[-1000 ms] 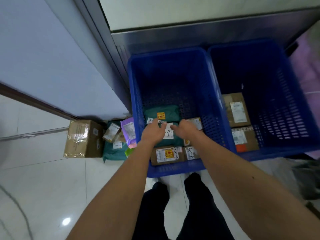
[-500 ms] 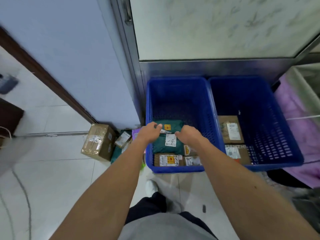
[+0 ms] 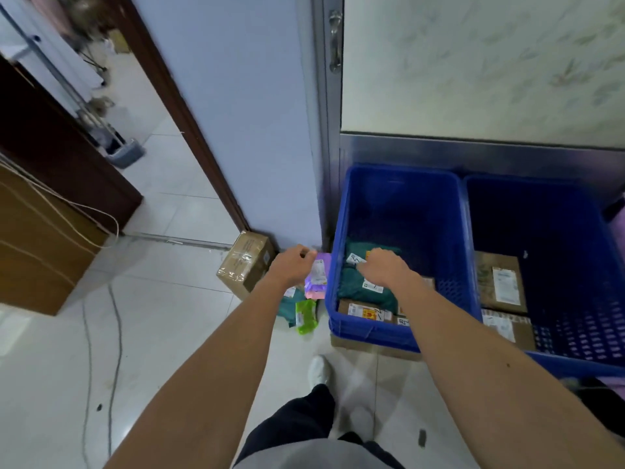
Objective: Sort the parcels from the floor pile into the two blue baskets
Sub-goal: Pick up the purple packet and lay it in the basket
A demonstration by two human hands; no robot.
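Both arms are stretched forward and down. The left hand (image 3: 292,265) hangs over the floor pile, just above a purple parcel (image 3: 318,277), with its fingers loosely curled and nothing in them. The right hand (image 3: 384,269) is palm down inside the left blue basket (image 3: 333,299), over a green parcel (image 3: 365,294) lying there, with fingers relaxed and holding nothing

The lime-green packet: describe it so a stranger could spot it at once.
Find the left blue basket. A parcel pile lies on the floor outside its left wall. The lime-green packet sits at the pile's near edge, the only bright green among a purple mailer, a teal bag and a brown box.
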